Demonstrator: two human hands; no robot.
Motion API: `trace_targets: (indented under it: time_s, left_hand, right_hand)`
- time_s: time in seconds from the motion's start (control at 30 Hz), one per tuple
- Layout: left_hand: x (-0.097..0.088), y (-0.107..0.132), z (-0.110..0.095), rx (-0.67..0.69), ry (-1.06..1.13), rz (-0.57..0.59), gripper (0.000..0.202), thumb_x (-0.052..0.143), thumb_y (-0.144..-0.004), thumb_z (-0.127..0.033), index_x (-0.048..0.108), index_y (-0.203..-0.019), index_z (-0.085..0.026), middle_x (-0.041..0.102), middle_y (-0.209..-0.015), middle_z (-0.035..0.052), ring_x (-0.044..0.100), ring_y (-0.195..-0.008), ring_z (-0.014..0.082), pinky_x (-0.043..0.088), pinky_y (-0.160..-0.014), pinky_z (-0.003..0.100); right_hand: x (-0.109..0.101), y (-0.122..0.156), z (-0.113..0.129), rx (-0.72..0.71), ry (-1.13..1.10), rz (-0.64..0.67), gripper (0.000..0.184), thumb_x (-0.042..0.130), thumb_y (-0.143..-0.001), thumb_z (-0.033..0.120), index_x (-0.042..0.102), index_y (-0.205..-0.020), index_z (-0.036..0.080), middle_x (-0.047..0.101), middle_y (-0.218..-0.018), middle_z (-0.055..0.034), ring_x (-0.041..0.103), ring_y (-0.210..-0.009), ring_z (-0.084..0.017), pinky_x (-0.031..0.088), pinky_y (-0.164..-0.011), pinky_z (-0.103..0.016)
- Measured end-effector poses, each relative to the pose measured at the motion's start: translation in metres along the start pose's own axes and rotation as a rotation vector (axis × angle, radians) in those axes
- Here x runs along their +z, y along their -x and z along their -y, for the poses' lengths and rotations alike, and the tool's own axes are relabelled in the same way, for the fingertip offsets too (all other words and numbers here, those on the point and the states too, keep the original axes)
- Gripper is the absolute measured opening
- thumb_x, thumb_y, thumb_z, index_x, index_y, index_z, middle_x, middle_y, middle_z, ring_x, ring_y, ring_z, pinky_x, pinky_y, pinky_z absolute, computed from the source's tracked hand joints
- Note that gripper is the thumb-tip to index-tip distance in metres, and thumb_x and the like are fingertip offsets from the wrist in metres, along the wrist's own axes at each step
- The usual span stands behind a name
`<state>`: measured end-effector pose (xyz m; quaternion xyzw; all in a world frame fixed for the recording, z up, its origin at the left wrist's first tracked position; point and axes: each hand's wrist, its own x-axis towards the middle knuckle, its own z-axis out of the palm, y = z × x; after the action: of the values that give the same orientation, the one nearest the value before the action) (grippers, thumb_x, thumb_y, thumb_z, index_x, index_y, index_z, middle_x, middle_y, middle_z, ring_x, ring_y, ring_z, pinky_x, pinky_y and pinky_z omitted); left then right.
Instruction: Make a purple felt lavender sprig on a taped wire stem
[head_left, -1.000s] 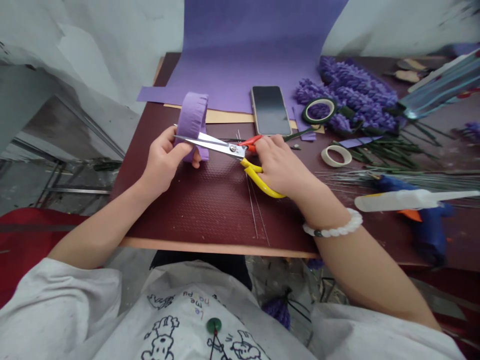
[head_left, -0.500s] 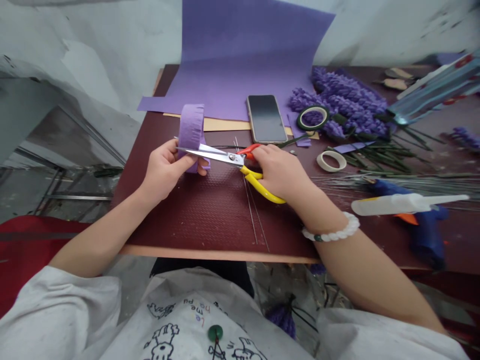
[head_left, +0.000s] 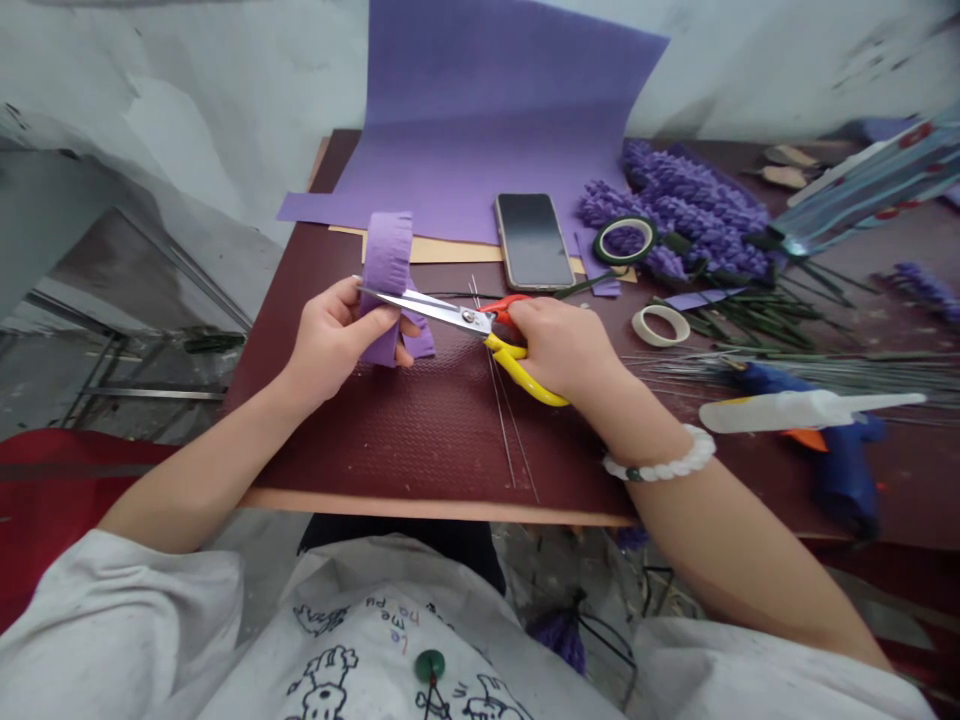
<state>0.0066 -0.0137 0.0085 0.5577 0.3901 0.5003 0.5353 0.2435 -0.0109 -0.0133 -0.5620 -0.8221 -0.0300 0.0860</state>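
While left hand (head_left: 330,340) pinches purple crepe paper strip (head_left: 386,250) left of centre, right hand (head_left: 559,350) grips yellow-handled scissors (head_left: 517,367) (blades almost shut) across strip.

Left hand (head_left: 332,335): pinching, with the thumb (head_left: 377,322) laid flat on top and the fingertips (head_left: 407,327) curled round from below.
Right hand (head_left: 559,345): closed in a firm grip, back of the hand up, fingers (head_left: 534,322) curled down (knuckles barely showing).
Left arm (head_left: 214,465): bare, reaching in from the lower left, wrist almost straight.
Right arm (head_left: 731,530): bare, slanting in from the lower right, wrist slightly bent.
Between hands: near each other, not touching.
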Motion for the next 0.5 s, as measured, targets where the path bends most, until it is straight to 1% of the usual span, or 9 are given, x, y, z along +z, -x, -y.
trace_targets:
  time_s: [0.1,0.17,0.2,0.27,0.37,0.43,0.5]
  left_hand:
    - [-0.001,-0.002,0.004,0.061,-0.013,-0.006,0.015,0.068,-0.076,-0.026,0.056,-0.080,-0.019,0.065,-0.059,-0.0025,0.060,-0.041,0.0124,0.052,-0.042,0.025]
    - [-0.002,-0.003,0.005,0.083,-0.025,-0.018,0.013,0.066,-0.077,-0.025,0.055,-0.079,-0.020,0.062,-0.055,-0.0040,0.057,-0.038,0.0109,0.048,-0.038,0.022]
    - [-0.002,-0.004,0.005,0.087,-0.028,-0.028,0.011,0.065,-0.077,-0.023,0.054,-0.078,-0.020,0.060,-0.054,-0.0044,0.055,-0.036,0.0102,0.046,-0.037,0.022]
    - [-0.002,-0.004,0.005,0.084,-0.025,-0.044,0.008,0.061,-0.077,-0.020,0.053,-0.076,-0.019,0.059,-0.052,-0.0049,0.053,-0.035,0.0093,0.044,-0.036,0.021]
    - [-0.003,-0.003,0.004,0.072,-0.021,-0.054,0.007,0.059,-0.076,-0.017,0.053,-0.076,-0.020,0.058,-0.052,-0.0052,0.052,-0.037,0.0084,0.044,-0.039,0.021]
    - [-0.003,-0.003,0.005,0.061,-0.034,-0.064,0.008,0.061,-0.076,-0.018,0.053,-0.076,-0.020,0.058,-0.052,-0.0051,0.052,-0.039,0.0080,0.045,-0.040,0.020]
    - [-0.004,-0.003,0.006,0.058,-0.045,-0.060,0.010,0.064,-0.077,-0.021,0.054,-0.077,-0.019,0.060,-0.055,-0.0043,0.055,-0.041,0.0083,0.047,-0.042,0.020]
  right_hand:
    - [0.006,0.000,-0.002,-0.099,-0.072,-0.079,0.037,0.038,-0.085,0.045,0.056,-0.092,0.014,0.061,-0.095,-0.0172,0.053,-0.087,-0.028,0.040,-0.072,-0.037]
    - [0.011,0.000,-0.003,-0.131,-0.099,-0.105,0.038,0.036,-0.086,0.045,0.055,-0.095,0.012,0.059,-0.095,-0.0182,0.051,-0.088,-0.029,0.041,-0.080,-0.040]
    - [0.013,0.000,-0.003,-0.135,-0.105,-0.108,0.038,0.036,-0.086,0.045,0.054,-0.096,0.012,0.058,-0.095,-0.0181,0.050,-0.088,-0.029,0.041,-0.082,-0.041]
    - [0.014,-0.001,-0.003,-0.128,-0.110,-0.105,0.038,0.037,-0.086,0.045,0.054,-0.096,0.013,0.058,-0.095,-0.0176,0.050,-0.089,-0.029,0.041,-0.081,-0.041]
    - [0.010,-0.001,-0.002,-0.096,-0.113,-0.072,0.036,0.039,-0.086,0.045,0.054,-0.096,0.014,0.060,-0.098,-0.0175,0.052,-0.089,-0.030,0.040,-0.076,-0.039]
    - [0.004,0.000,0.001,-0.057,-0.109,-0.023,0.036,0.040,-0.085,0.046,0.054,-0.095,0.015,0.062,-0.097,-0.0168,0.055,-0.086,-0.029,0.038,-0.069,-0.036]
    - [-0.002,0.000,0.004,0.005,-0.089,0.043,0.037,0.040,-0.085,0.048,0.055,-0.095,0.015,0.065,-0.091,-0.0148,0.057,-0.078,-0.027,0.034,-0.061,-0.033]
